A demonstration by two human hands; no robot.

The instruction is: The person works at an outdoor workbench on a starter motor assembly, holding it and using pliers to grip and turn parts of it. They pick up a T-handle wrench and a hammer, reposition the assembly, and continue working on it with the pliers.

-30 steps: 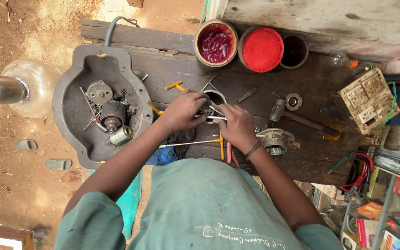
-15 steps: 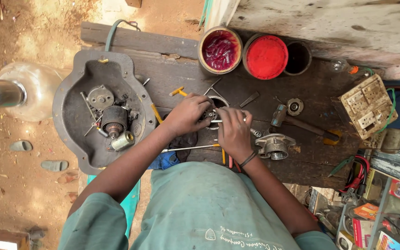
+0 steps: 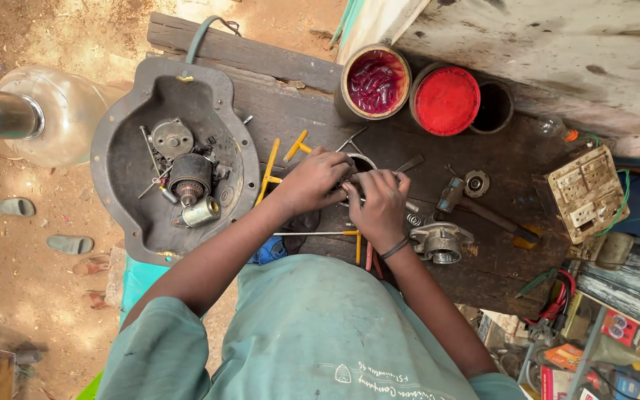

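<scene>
My left hand [image 3: 314,180] and my right hand [image 3: 379,204] are closed together around a small round metal part [image 3: 361,164] on the dark wooden workbench [image 3: 298,111]. A thin metal tool sticks out between the fingers. What exactly each hand grips is hidden under the fingers. A dark wristband circles my right wrist. A grey metal housing [image 3: 438,241] lies just right of my right hand. A hammer [image 3: 483,211] rests further right.
A dark metal pan [image 3: 127,163] on the left holds a small motor and loose parts. Yellow-handled tools [image 3: 270,172] lie beside it. At the back stand a tin of red pieces [image 3: 375,81], a red lid [image 3: 447,100], a dark cup [image 3: 493,107]. A beige switch plate [image 3: 585,194] sits right.
Both hands stay closed on the small part at the same spot on the bench. The view has shifted slightly; nothing else on the bench has moved.
</scene>
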